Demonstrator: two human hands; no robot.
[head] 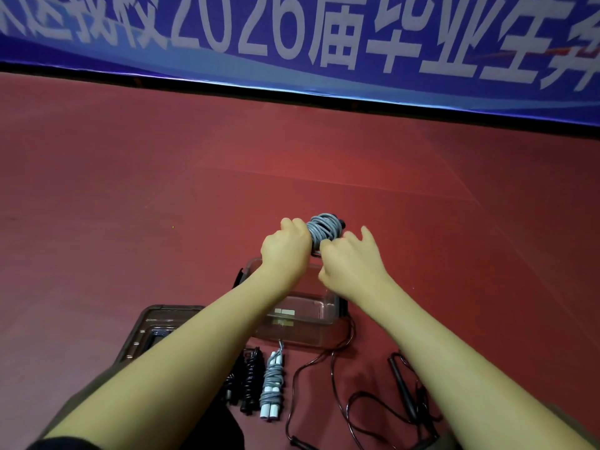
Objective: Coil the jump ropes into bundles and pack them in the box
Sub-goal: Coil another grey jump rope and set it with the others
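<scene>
A grey jump rope [324, 229] is wound into a bundle and held in the air beyond the clear plastic box [319, 315]. My left hand [285, 251] grips the bundle's left side. My right hand [352, 259] has its fingers curled on the rope at the bundle's near right side. On the floor in front of the box lie a coiled grey rope with white handles [272, 383], a coiled black rope [248, 381] and a loose black rope [402, 404], uncoiled.
The box's lid [152, 326] lies on the red floor to the left of the box. A blue banner [292, 43] with white characters runs along the far edge. Open red floor [130, 206] lies beyond and to both sides.
</scene>
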